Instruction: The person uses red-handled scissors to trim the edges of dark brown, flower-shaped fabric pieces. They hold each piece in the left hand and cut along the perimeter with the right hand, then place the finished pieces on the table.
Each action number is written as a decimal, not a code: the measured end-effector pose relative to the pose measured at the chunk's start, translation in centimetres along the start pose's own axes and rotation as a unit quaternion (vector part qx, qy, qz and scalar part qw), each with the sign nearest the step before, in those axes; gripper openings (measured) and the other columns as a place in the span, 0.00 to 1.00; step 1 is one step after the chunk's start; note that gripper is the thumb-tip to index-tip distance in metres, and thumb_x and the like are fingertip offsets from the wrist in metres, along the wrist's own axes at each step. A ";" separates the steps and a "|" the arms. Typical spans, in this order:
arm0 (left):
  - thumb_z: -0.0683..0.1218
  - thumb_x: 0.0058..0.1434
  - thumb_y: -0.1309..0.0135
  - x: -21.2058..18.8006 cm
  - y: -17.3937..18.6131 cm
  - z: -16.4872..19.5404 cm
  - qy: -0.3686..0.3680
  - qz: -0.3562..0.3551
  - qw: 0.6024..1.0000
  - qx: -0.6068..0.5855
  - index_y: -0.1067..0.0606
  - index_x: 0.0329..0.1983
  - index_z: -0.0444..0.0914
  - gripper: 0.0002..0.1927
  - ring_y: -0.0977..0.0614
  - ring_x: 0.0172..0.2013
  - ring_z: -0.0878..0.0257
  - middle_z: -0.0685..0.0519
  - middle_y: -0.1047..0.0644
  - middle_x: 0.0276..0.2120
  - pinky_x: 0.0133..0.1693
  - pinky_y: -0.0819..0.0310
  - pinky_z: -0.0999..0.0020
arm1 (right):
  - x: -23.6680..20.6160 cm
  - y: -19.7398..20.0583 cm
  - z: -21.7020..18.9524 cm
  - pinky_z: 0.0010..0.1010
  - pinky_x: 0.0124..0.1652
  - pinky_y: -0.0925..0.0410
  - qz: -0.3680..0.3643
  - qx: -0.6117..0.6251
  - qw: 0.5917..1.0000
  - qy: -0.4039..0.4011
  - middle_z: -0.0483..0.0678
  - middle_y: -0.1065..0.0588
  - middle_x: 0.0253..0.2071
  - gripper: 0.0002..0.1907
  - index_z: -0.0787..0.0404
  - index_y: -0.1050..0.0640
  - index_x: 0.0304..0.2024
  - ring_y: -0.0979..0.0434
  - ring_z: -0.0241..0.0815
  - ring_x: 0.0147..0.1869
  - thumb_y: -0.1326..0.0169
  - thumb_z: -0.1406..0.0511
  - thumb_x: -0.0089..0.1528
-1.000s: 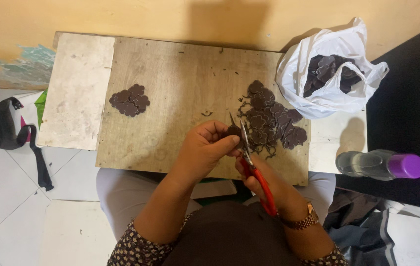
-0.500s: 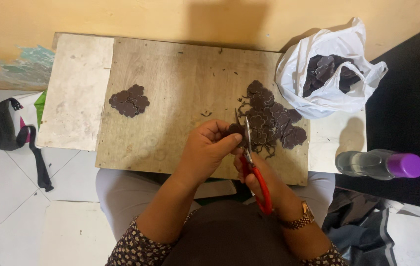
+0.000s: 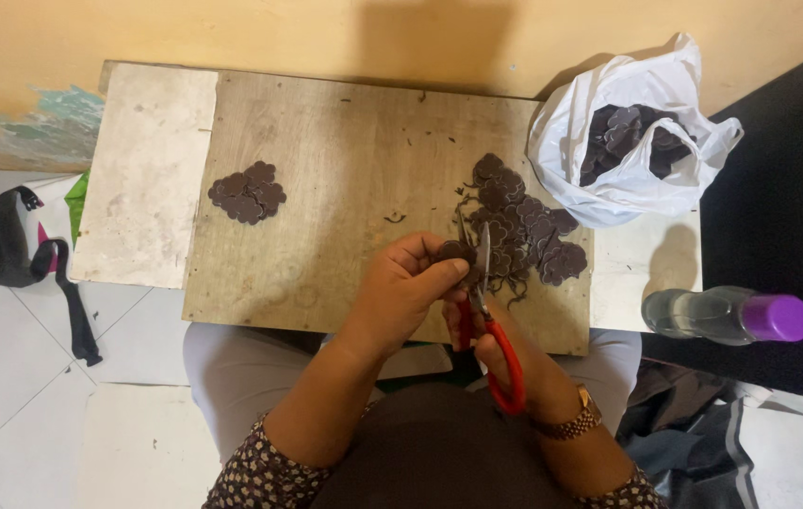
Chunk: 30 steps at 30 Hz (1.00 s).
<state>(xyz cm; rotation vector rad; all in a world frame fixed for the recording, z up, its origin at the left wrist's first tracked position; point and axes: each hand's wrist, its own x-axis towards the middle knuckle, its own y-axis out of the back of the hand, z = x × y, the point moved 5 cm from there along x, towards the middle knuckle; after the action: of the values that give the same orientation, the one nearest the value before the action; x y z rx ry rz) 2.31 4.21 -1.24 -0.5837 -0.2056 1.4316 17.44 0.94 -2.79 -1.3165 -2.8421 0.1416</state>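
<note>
My left hand [image 3: 405, 290] pinches a small dark brown flower-shaped piece [image 3: 452, 253] over the wooden board [image 3: 345, 160]. My right hand [image 3: 503, 358] grips red-handled scissors [image 3: 488, 311], whose blades point up beside that piece. Just behind the blades lies a heap of the same dark brown pieces [image 3: 524, 226] with thin offcut strips around it. A smaller, neater cluster of pieces [image 3: 247, 192] rests at the board's left.
A white plastic bag [image 3: 630, 141] holding more dark pieces sits at the table's right rear. A clear bottle with a purple cap [image 3: 729, 316] lies at the right. A black bag with a strap [image 3: 6, 250] is on the tiled floor, left. Wall runs behind the table.
Both hands stay at the board's near edge; the scissors and the held piece have shifted only slightly as the blades work around it.
</note>
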 end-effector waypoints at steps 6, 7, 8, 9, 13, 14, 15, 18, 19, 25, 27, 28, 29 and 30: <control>0.40 0.65 0.44 0.1 -0.3 -0.5 0.015 -0.021 1.000 -0.005 0.23 0.41 0.32 0.05 0.19 0.34 0.68 0.52 0.19 0.35 0.38 0.21 0.74 | 0.0 0.3 0.7 0.27 0.43 0.33 -0.012 0.001 1.000 0.001 0.44 0.33 0.43 0.45 0.64 0.33 0.58 0.32 0.35 0.44 0.58 0.31 0.65; 0.40 0.65 0.44 0.0 -0.2 -0.5 0.015 -0.018 1.000 -0.009 0.24 0.41 0.33 0.05 0.19 0.35 0.68 0.52 0.20 0.35 0.38 0.22 0.74 | -0.1 0.4 0.8 0.28 0.43 0.34 -0.006 0.013 1.000 -0.010 0.44 0.33 0.43 0.45 0.64 0.33 0.60 0.33 0.36 0.44 0.57 0.32 0.64; 0.39 0.65 0.44 0.0 -0.2 -0.5 0.016 -0.013 1.000 -0.013 0.24 0.41 0.33 0.04 0.19 0.35 0.68 0.52 0.20 0.35 0.39 0.22 0.74 | -0.1 0.5 1.0 0.28 0.42 0.34 -0.001 0.026 0.999 -0.021 0.45 0.33 0.44 0.46 0.65 0.33 0.62 0.33 0.36 0.43 0.56 0.32 0.63; 0.39 0.65 0.44 0.0 -0.2 -0.5 0.016 -0.010 1.000 -0.016 0.24 0.41 0.33 0.04 0.19 0.35 0.69 0.53 0.20 0.36 0.39 0.22 0.74 | -0.1 0.6 1.0 0.28 0.42 0.34 0.004 0.038 0.999 -0.031 0.45 0.33 0.44 0.47 0.65 0.33 0.63 0.34 0.37 0.43 0.54 0.33 0.62; 0.38 0.64 0.44 -0.1 -0.1 0.1 -0.035 -0.005 0.999 -0.006 0.25 0.42 0.35 0.05 0.19 0.36 0.69 0.53 0.20 0.35 0.40 0.21 0.73 | -0.6 0.9 0.6 0.28 0.44 0.34 0.020 -0.001 0.999 -0.037 0.45 0.31 0.46 0.45 0.66 0.33 0.62 0.33 0.36 0.46 0.54 0.34 0.63; 0.38 0.65 0.44 -0.1 -0.2 0.2 -0.044 -0.003 0.999 -0.001 0.25 0.42 0.34 0.04 0.19 0.36 0.69 0.53 0.20 0.35 0.40 0.22 0.73 | -0.7 0.9 0.4 0.28 0.46 0.34 0.023 0.000 0.999 -0.033 0.45 0.31 0.47 0.45 0.66 0.33 0.61 0.33 0.36 0.47 0.54 0.34 0.64; 0.38 0.66 0.44 -0.1 -0.2 0.3 -0.052 -0.001 0.999 0.004 0.24 0.43 0.34 0.04 0.19 0.36 0.68 0.52 0.19 0.35 0.40 0.22 0.73 | -0.7 1.0 0.3 0.28 0.47 0.34 0.027 0.001 0.999 -0.030 0.45 0.31 0.47 0.44 0.67 0.33 0.61 0.33 0.36 0.48 0.53 0.35 0.64; 0.37 0.65 0.43 -0.2 0.0 0.3 -0.055 -0.008 0.997 0.058 0.24 0.41 0.33 0.03 0.19 0.35 0.68 0.52 0.19 0.35 0.40 0.22 0.72 | -0.5 0.8 -0.1 0.27 0.42 0.36 0.010 -0.038 0.999 -0.010 0.43 0.32 0.41 0.42 0.66 0.30 0.55 0.34 0.35 0.43 0.55 0.34 0.66; 0.37 0.65 0.44 -0.1 0.0 0.2 -0.052 -0.012 0.997 0.051 0.24 0.41 0.33 0.03 0.19 0.35 0.68 0.52 0.19 0.35 0.40 0.22 0.72 | -0.5 0.8 -0.1 0.27 0.40 0.36 0.013 -0.048 0.999 -0.013 0.43 0.32 0.40 0.43 0.66 0.30 0.56 0.35 0.34 0.41 0.56 0.34 0.65; 0.37 0.66 0.45 0.0 0.1 -0.2 -0.026 -0.029 0.999 0.001 0.25 0.40 0.33 0.02 0.19 0.35 0.67 0.52 0.19 0.35 0.40 0.21 0.71 | -0.1 0.8 -0.2 0.24 0.34 0.38 0.024 -0.071 0.997 -0.015 0.40 0.34 0.36 0.46 0.64 0.30 0.58 0.37 0.32 0.36 0.58 0.31 0.62; 0.38 0.66 0.46 0.0 0.1 -0.3 -0.023 -0.030 0.999 -0.006 0.24 0.41 0.33 0.02 0.19 0.34 0.67 0.51 0.19 0.34 0.40 0.21 0.70 | 0.3 0.7 0.0 0.24 0.32 0.37 0.023 -0.069 0.997 -0.010 0.40 0.34 0.34 0.46 0.63 0.29 0.56 0.37 0.32 0.34 0.58 0.30 0.61; 0.38 0.66 0.46 0.1 0.1 -0.3 -0.024 -0.025 0.999 -0.006 0.24 0.41 0.33 0.03 0.19 0.34 0.67 0.51 0.19 0.35 0.40 0.22 0.70 | 0.4 0.8 0.1 0.24 0.32 0.37 0.027 -0.074 0.997 -0.010 0.40 0.35 0.34 0.44 0.62 0.30 0.52 0.37 0.31 0.34 0.57 0.31 0.61; 0.38 0.66 0.45 0.1 0.1 -0.5 -0.024 -0.019 0.999 -0.006 0.24 0.42 0.33 0.03 0.19 0.35 0.67 0.52 0.19 0.35 0.40 0.23 0.71 | 0.4 0.7 0.2 0.24 0.33 0.37 0.031 -0.079 0.996 -0.010 0.39 0.35 0.34 0.41 0.61 0.30 0.48 0.37 0.31 0.35 0.57 0.31 0.62; 0.38 0.66 0.45 0.1 0.0 -0.6 -0.025 -0.014 1.000 -0.006 0.24 0.43 0.33 0.04 0.20 0.35 0.68 0.52 0.19 0.35 0.40 0.23 0.71 | 0.3 0.7 0.4 0.24 0.33 0.37 0.035 -0.084 0.996 -0.010 0.39 0.35 0.34 0.40 0.60 0.30 0.44 0.36 0.31 0.35 0.56 0.31 0.63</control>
<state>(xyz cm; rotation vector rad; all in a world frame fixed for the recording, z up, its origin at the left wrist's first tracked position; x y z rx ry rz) 2.55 4.18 -1.76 -0.5524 -0.2609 1.4204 17.74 1.61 -3.22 -1.4532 -2.8803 -0.0864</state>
